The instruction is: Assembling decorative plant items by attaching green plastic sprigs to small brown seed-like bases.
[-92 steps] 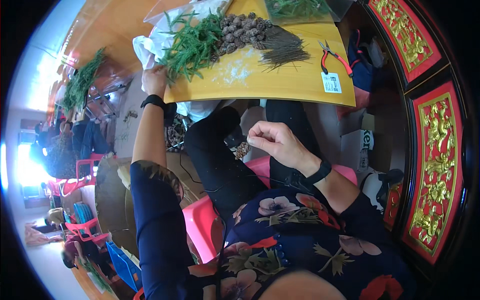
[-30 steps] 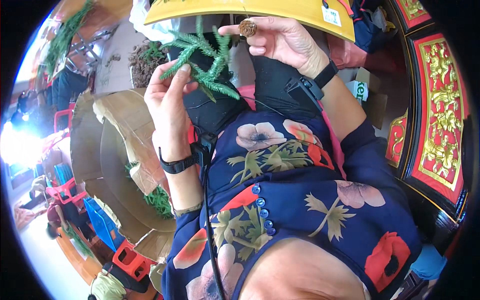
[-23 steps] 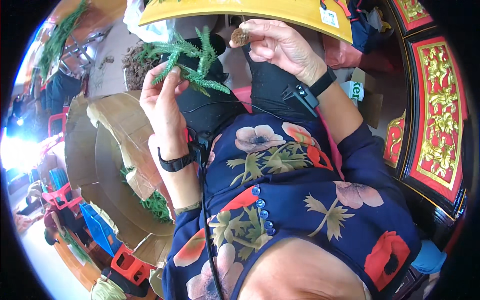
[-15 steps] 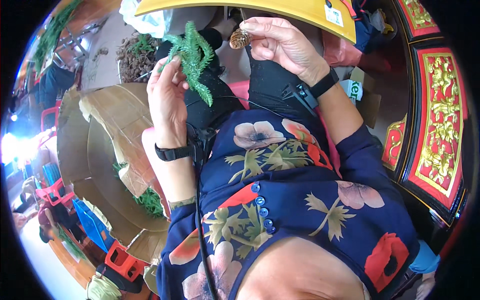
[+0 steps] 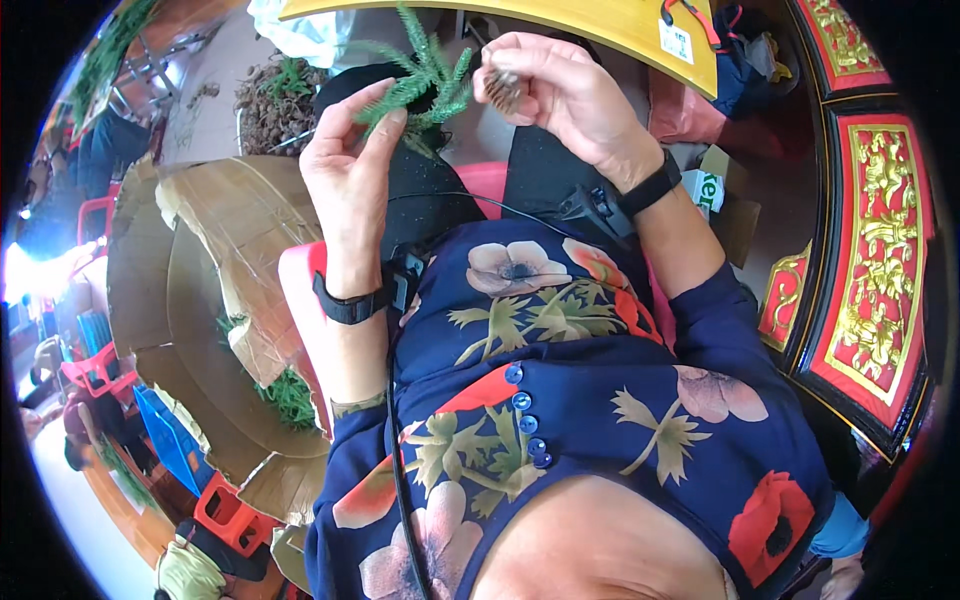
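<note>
My left hand (image 5: 347, 170) pinches a green artificial pine sprig (image 5: 432, 78) between thumb and fingers; its needled branches fan out toward the upper right. In my right hand (image 5: 575, 95) is a small brown pine cone (image 5: 503, 90), gripped at the fingertips. The cone sits just right of the sprig's tips, very near them; I cannot tell whether they touch. Both hands are raised above my lap, short of the yellow table's edge.
The yellow tabletop (image 5: 570, 14) spans the top. On the floor at upper left, brown pine cones (image 5: 265, 125) lie heaped beside a white plastic bag (image 5: 308, 38). A large torn cardboard box (image 5: 175, 290) with green sprigs (image 5: 290, 400) stands left. A red-and-gold carved panel (image 5: 880, 260) borders the right.
My left hand has turned and shifted right, bringing the sprig closer to the pine cone, its branches now pointing up and right. The cone has tilted in my right hand and moved slightly right.
</note>
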